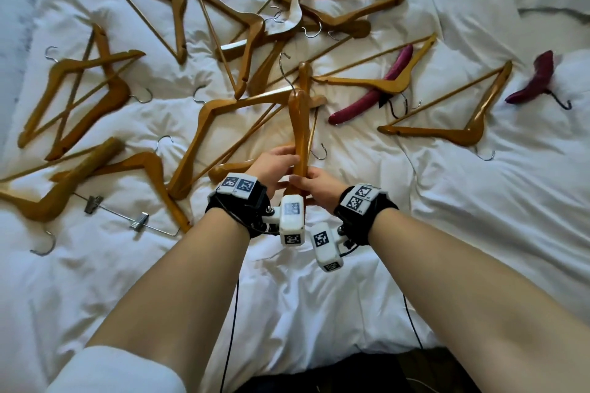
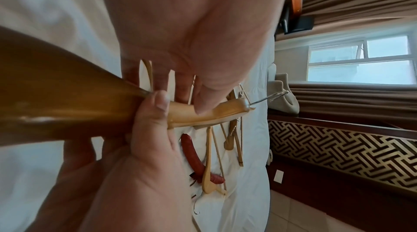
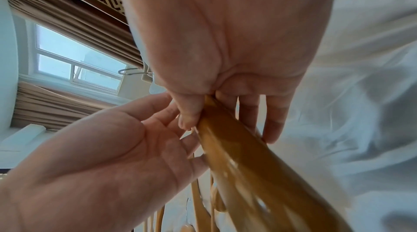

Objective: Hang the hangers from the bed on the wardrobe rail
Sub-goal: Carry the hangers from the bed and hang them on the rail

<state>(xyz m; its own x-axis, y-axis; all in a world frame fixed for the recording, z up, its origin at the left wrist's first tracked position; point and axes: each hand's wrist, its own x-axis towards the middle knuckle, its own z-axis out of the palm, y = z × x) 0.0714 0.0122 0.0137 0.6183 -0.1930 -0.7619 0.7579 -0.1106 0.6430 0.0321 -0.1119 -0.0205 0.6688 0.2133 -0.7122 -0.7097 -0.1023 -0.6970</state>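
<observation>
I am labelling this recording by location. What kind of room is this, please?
Probably a hotel bedroom: a bed with a white duvet, curtains beside a window, and a patterned wooden panel along the wall.

One brown wooden hanger [image 1: 299, 124] is held edge-on above the white bed [image 1: 479, 201], its wire hook pointing away. Many more wooden hangers [image 1: 178, 19] are scattered flat and overlapping across the bed, along with two padded maroon hangers [image 1: 373, 96] at the right.

Soft window [image 2: 358, 59] daylight, blurred close-ups, wide-angle edge distortion
</observation>
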